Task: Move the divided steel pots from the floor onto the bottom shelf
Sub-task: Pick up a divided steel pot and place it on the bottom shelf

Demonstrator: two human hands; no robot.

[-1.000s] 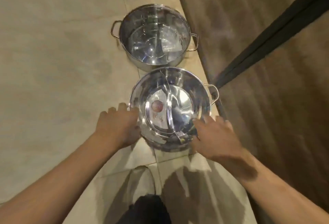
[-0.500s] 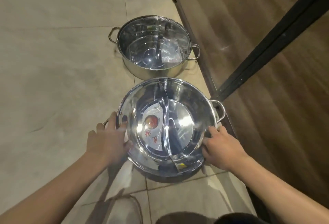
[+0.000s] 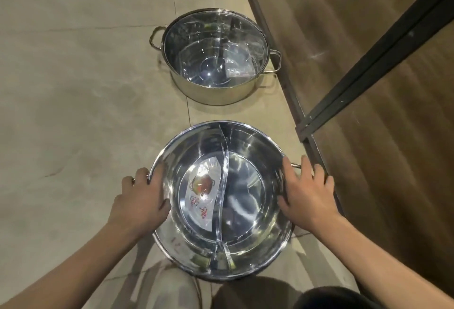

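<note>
Both hands clasp the near pot: left hand and right hand curl over opposite sides of its rim, so the near pot sits between them, divider running near to far. Bottom shelf lies right; far pot sits on the floor.

Tiled floor carries the far steel pot

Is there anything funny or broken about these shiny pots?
Nothing looks broken or spilled. One funny thing: the near pot held by the left hand and right hand has a paper label lying in one half. The far pot holds what looks like clear plastic wrap.
</note>
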